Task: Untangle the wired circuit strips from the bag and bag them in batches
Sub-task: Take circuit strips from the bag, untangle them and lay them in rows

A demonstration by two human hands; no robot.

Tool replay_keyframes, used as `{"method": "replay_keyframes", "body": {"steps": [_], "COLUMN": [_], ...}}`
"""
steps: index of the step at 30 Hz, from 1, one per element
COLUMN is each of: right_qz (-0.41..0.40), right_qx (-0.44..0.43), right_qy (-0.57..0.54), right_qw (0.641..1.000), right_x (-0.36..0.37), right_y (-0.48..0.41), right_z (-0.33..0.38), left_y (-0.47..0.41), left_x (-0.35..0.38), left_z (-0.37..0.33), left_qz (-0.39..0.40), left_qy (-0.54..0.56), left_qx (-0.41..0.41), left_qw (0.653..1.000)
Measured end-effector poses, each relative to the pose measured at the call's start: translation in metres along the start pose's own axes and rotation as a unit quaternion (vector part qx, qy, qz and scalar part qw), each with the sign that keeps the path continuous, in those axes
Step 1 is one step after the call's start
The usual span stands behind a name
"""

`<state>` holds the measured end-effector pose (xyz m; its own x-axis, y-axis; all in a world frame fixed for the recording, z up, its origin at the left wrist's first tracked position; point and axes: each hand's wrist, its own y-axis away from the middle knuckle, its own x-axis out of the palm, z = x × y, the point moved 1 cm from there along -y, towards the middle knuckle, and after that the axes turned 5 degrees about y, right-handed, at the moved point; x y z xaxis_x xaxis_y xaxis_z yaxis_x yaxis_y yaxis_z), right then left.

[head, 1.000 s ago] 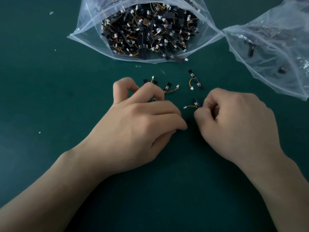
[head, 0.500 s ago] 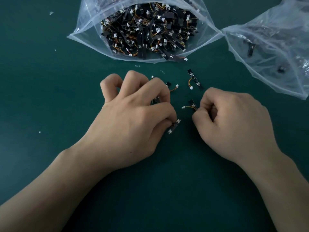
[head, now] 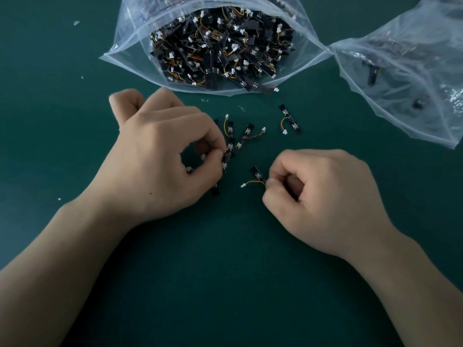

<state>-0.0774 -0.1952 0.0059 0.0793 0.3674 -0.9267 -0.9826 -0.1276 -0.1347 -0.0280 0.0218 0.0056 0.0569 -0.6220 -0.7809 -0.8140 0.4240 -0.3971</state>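
Observation:
An open clear bag [head: 130,50] at the top holds a dense tangle of black circuit strips [head: 220,46] with orange-yellow wires and white plugs. Below it, my left hand [head: 160,156] pinches a small cluster of strips [head: 229,151] between thumb and fingertips on the green mat. My right hand [head: 323,196], fingers curled, pinches one wired strip [head: 258,175] by its end; the wire and white plug stick out to the left. Loose strips lie beside the cluster [head: 248,132] and farther right [head: 289,118].
A second clear bag [head: 406,78] at the upper right holds only a few dark strips. The dark green mat [head: 225,271] covers the whole work surface. Tiny white scraps [head: 76,22] dot the mat at the left.
My left hand has shifted left and back, uncovering the cluster of strips and drawing one down from it. My right hand keeps its pinch on the single strip, almost still.

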Motion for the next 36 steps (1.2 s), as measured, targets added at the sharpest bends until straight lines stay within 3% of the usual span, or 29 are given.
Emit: {"method": "replay_keyframes", "body": {"steps": [12, 16, 18, 24, 36], "right_qz": [-0.022, -0.104, -0.129, 0.009, 0.038], "right_qx": [-0.01, -0.042, -0.074, -0.112, -0.103], "right_qy": [0.008, -0.111, -0.09, 0.014, 0.07], "right_qw": [1.0, 0.987, 0.985, 0.994, 0.991], "right_x": [0.002, 0.001, 0.0, 0.008, 0.01], "right_y": [0.001, 0.0, -0.001, -0.004, -0.005], "right_z": [-0.002, -0.006, -0.008, -0.005, -0.003], "left_y": [0.003, 0.003, 0.002, 0.003, 0.003], "left_x": [0.007, 0.008, 0.007, 0.006, 0.007], "left_z": [-0.004, -0.004, -0.004, -0.002, 0.001], "left_qz": [0.002, 0.027, 0.033, 0.039, 0.032], "left_qy": [-0.01, -0.015, -0.013, -0.003, 0.015], "left_qx": [0.016, 0.024, 0.029, 0.034, 0.031], "left_qw": [1.0, 0.999, 0.999, 0.999, 0.999]}}
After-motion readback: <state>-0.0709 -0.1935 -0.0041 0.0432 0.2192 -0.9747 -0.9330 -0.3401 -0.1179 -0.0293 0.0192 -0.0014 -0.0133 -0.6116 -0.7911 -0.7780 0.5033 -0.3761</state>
